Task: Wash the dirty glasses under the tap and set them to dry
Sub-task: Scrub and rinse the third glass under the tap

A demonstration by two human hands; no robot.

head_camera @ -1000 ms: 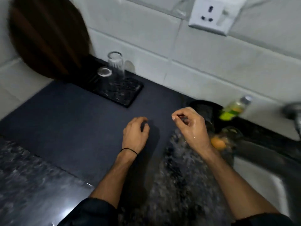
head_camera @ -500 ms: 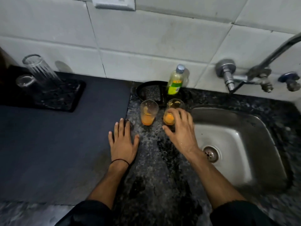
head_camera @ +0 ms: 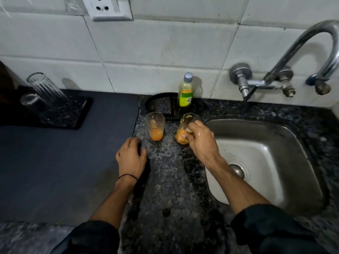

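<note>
Granite counter (head_camera: pixel 168 189) lay under my forearms; my right hand (head_camera: pixel 200 142) gripped a tilted dirty glass (head_camera: pixel 183 136), sink (head_camera: pixel 266 162) to its right; my left hand (head_camera: pixel 131 158) rested loosely curled, empty, second glass (head_camera: pixel 155 128) just beyond.

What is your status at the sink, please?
Right hand grips one dirty glass. Left hand rests on counter, empty. Other glass untouched. Nothing blocks the sink.

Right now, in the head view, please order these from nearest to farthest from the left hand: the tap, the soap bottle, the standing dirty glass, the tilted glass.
1. Standing dirty glass, just beyond the left hand.
2. Tilted glass, gripped by the right hand, right of the first.
3. Soap bottle, at the back, behind both glasses.
4. Tap, far to the right.
</note>
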